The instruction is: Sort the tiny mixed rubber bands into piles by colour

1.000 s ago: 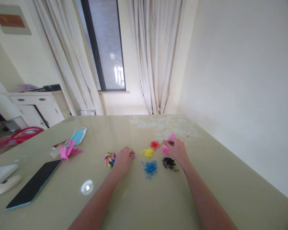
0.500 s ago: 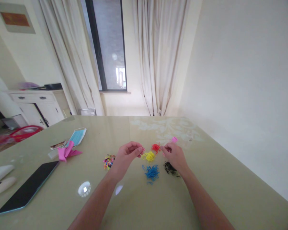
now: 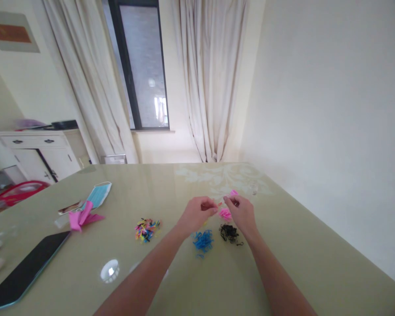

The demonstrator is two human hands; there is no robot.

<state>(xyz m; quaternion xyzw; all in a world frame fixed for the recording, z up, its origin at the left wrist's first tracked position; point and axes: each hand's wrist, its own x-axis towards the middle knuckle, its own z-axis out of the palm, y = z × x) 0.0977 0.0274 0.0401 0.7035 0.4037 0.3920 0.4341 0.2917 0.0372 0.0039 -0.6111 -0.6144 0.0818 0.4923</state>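
Observation:
My left hand (image 3: pixel 197 215) is closed in a pinch over the middle of the table. It covers most of the yellow rubber bands (image 3: pixel 204 223), and a bit of red (image 3: pixel 220 204) shows just beyond its fingertips. Close by on the right, my right hand (image 3: pixel 242 213) also pinches, beside a pile of small pink rubber bands (image 3: pixel 225 214). What either hand holds is too small to make out. Nearer to me lie a blue pile (image 3: pixel 203 240) and a black pile (image 3: pixel 228 233) of small rubber bands. Left of my left hand sits a mixed-colour pile (image 3: pixel 146 229).
At left on the glossy table (image 3: pixel 191 289) are a dark flat tablet-like slab (image 3: pixel 29 267), a crumpled pink piece (image 3: pixel 84 217) and a blue face mask (image 3: pixel 99 194). A small clear object (image 3: pixel 253 188) stands at the back right. A wall (image 3: pixel 332 131) borders the right side.
My left hand has moved right, closer to my right hand, and the mixed pile is uncovered. My right hand has barely moved. The view has shifted slightly to the right.

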